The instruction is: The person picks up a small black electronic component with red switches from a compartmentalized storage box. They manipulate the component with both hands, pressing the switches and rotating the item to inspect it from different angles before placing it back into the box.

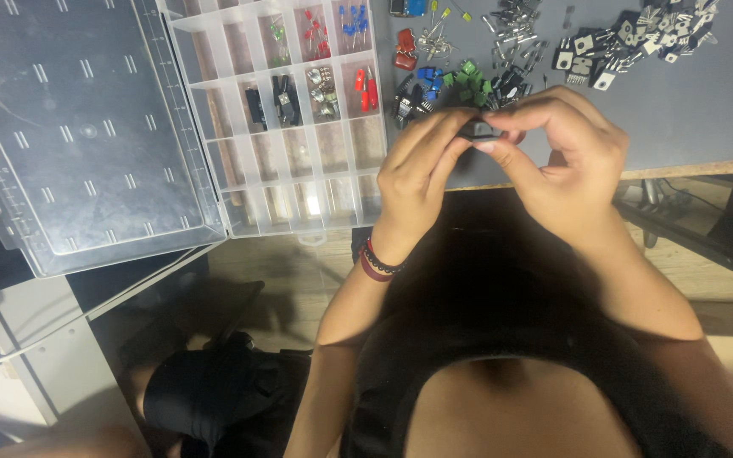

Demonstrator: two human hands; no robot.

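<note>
Left hand (pixel 422 170): fingers curled in, tips pinching one end of a small black part (pixel 478 130), couple of dark bracelets on the wrist.
Right hand (pixel 566 157): thumb and forefinger pressed onto the other end of the same part, rest of the fingers folded loosely.
Small black part: held up between both hands, just above the near edge of the tabletop (pixel 706 110). It's mostly covered by fingertips, so can't tell exactly what kind of piece it is.
Loose parts (pixel 502 51): scattered on the grey tabletop right behind the hands, with green, blue, red and black bits plus a bunch with metal legs off to the right.
Organizer box (pixel 286 119): clear plastic, lots of compartments, sits just left of the hands. Some of the upper compartments hold red, blue, green and black pieces.
Box lid (pixel 78 136): flipped open flat, further left.
</note>
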